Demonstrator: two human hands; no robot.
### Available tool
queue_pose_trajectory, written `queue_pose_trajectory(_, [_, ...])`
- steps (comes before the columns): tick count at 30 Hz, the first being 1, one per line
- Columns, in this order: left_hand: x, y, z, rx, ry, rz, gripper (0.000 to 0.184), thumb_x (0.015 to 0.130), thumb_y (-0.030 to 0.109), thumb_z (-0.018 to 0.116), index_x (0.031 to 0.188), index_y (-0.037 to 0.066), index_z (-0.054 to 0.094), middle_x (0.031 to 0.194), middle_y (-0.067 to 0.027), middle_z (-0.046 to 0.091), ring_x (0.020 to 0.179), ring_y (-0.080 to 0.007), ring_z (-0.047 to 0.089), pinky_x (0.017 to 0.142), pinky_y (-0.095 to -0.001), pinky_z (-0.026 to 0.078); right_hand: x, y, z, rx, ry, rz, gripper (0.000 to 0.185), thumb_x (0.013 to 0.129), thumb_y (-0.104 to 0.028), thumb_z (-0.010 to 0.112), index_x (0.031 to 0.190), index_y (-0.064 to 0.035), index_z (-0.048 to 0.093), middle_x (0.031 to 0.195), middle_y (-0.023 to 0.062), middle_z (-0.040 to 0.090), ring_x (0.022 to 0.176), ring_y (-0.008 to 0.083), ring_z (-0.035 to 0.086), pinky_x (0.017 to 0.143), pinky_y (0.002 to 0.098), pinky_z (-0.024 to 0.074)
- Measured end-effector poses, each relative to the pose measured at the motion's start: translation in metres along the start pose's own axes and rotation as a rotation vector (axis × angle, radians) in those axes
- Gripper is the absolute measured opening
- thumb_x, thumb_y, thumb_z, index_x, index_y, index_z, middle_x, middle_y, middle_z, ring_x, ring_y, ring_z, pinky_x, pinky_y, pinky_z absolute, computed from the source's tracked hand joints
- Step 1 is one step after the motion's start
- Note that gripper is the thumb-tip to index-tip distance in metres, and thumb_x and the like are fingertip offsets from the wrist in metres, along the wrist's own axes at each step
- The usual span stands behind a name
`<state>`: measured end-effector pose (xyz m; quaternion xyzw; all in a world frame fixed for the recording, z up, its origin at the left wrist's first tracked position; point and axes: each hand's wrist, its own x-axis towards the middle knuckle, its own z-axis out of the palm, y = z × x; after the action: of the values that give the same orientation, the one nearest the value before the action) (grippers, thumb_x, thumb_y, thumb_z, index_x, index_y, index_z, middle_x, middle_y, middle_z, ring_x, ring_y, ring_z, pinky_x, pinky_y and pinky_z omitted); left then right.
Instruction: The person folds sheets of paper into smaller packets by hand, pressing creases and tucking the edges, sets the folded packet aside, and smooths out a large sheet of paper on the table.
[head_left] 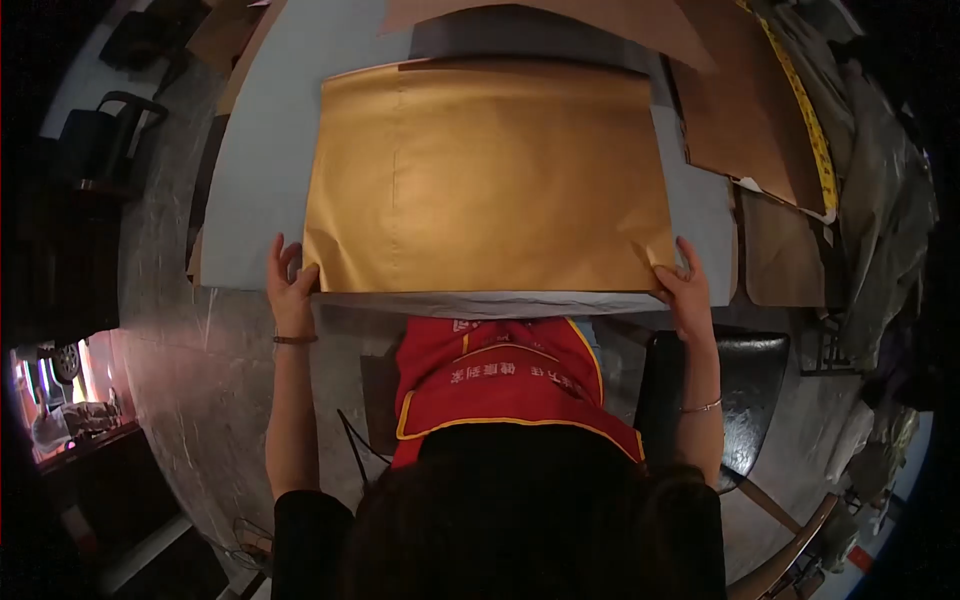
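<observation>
A large gold-brown sheet point(490, 180) lies over the grey covering of the table point(260, 180), with its near edge at the table's front edge. My left hand point(292, 285) pinches the sheet's near left corner between thumb and fingers. At the near right corner, my right hand point(684, 285) grips the sheet in the same way. The sheet dents and creases near both hands, and a faint line of marks runs down its left part.
Brown sheets point(740, 120) with a yellow tape strip point(800, 100) lie at the back right. A black chair point(755, 390) stands right of the red apron point(500, 375). Crumpled plastic point(890, 190) hangs at far right. Another chair point(115, 135) is at far left.
</observation>
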<state>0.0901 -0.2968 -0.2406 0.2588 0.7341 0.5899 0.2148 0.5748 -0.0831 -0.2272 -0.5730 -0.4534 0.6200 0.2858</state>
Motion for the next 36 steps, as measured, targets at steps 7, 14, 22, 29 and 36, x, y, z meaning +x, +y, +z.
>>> queue_pose_trajectory(7, [-0.001, 0.015, -0.004, 0.025, -0.113, -0.411, 0.059, 0.089, 0.018, 0.063, 0.140, 0.006, 0.036, 0.106, -0.0080, 0.061, 0.091, -0.0149, 0.061, 0.075, -0.0278, 0.051, -0.001, 0.018, -0.012, 0.039, -0.105, 0.017, 0.042, 0.091, -0.008, 0.057, 0.131, -0.0035, 0.047, 0.107, 0.0025, 0.059, 0.092, 0.0114, 0.059, 0.076, 0.0252, 0.0495])
queue_pose_trajectory(14, [-0.002, 0.015, -0.010, 0.654, -0.080, 0.000, 0.052, 0.090, 0.017, 0.060, 0.137, 0.003, 0.042, 0.113, -0.0140, 0.060, 0.096, -0.0232, 0.058, 0.083, -0.0358, 0.046, -0.012, 0.022, 0.005, 0.108, -0.097, 0.034, 0.039, 0.090, -0.008, 0.057, 0.128, -0.0019, 0.048, 0.097, 0.0011, 0.061, 0.081, 0.0073, 0.057, 0.065, 0.0192, 0.0448])
queue_pose_trajectory(22, [-0.076, 0.078, 0.195, 0.470, -0.773, 1.005, 0.046, 0.080, 0.018, 0.070, 0.122, 0.003, 0.055, 0.121, -0.0144, 0.056, 0.113, -0.0318, 0.050, 0.094, -0.0429, 0.041, -0.020, 0.018, 0.035, 0.269, 0.025, 0.055, 0.044, 0.089, -0.012, 0.062, 0.129, -0.0013, 0.047, 0.106, 0.0072, 0.063, 0.091, 0.0147, 0.061, 0.075, 0.0288, 0.0530])
queue_pose_trajectory(29, [-0.111, 0.048, 0.268, 0.501, -0.868, 1.062, 0.041, 0.080, 0.020, 0.067, 0.118, 0.007, 0.056, 0.118, -0.0082, 0.057, 0.107, -0.0279, 0.052, 0.090, -0.0402, 0.039, -0.020, 0.021, 0.032, 0.424, -0.019, 0.057, 0.042, 0.094, -0.025, 0.055, 0.128, -0.0007, 0.046, 0.113, 0.0095, 0.058, 0.097, 0.0189, 0.060, 0.076, 0.0323, 0.0537])
queue_pose_trajectory(36, [-0.093, 0.051, 0.274, 0.209, -0.943, 0.828, 0.019, 0.082, 0.020, 0.064, 0.095, 0.006, 0.065, 0.096, -0.0085, 0.064, 0.093, -0.0279, 0.056, 0.081, -0.0383, 0.042, -0.023, 0.015, 0.027, 0.547, -0.088, 0.105, 0.048, 0.096, -0.039, 0.048, 0.128, -0.0019, 0.045, 0.106, 0.0122, 0.057, 0.092, 0.0233, 0.061, 0.076, 0.0341, 0.0539])
